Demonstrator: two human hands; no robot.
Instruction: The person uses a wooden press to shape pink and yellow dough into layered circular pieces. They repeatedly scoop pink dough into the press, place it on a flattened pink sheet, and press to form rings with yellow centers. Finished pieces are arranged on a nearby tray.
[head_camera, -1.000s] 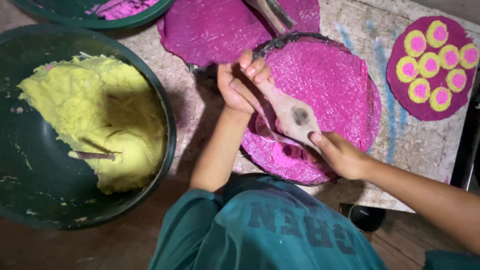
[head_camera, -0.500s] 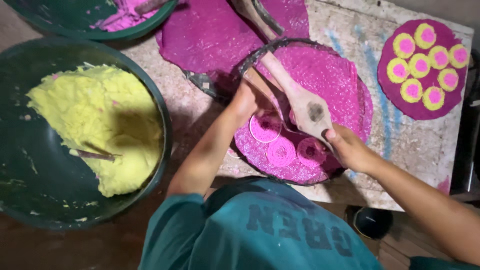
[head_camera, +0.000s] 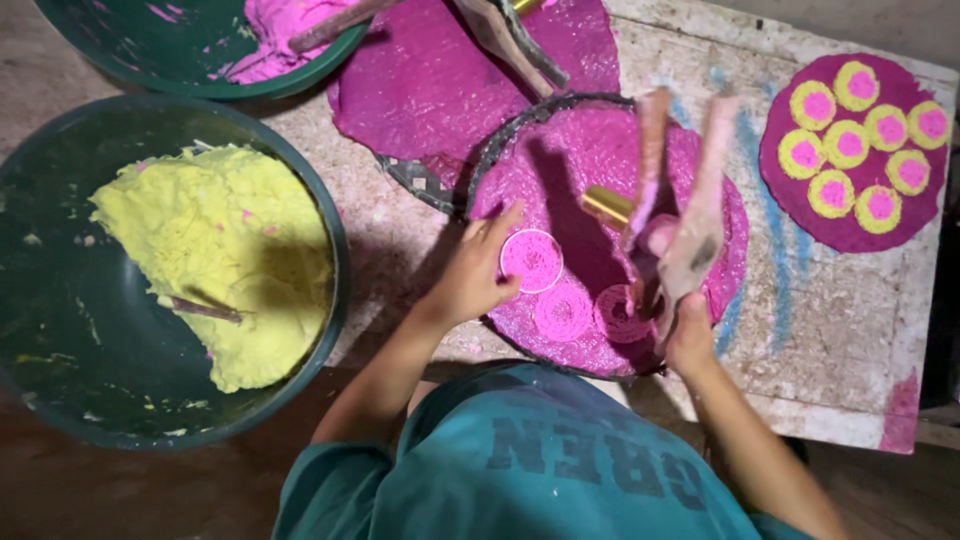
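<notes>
i am seeing the left hand (head_camera: 470, 280) resting open, fingertips touching a pale pink disc (head_camera: 532, 260) on the magenta round mat (head_camera: 600, 170) on the desk (head_camera: 830, 310). the right hand (head_camera: 690, 335) is clenching a wooden press (head_camera: 685, 215) — lifted, blurred — above the mat. a bowl of yellow dough (head_camera: 215, 260) is lying to the left.

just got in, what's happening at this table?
A person in a teal shirt works over a round tray lined with a pink sheet. The right hand holds a hinged wooden press, opened above the tray. The left hand touches one of three pink spiral discs laid there. A green basin of yellow dough sits to the left; a finished round of yellow-and-pink discs lies to the right.
</notes>
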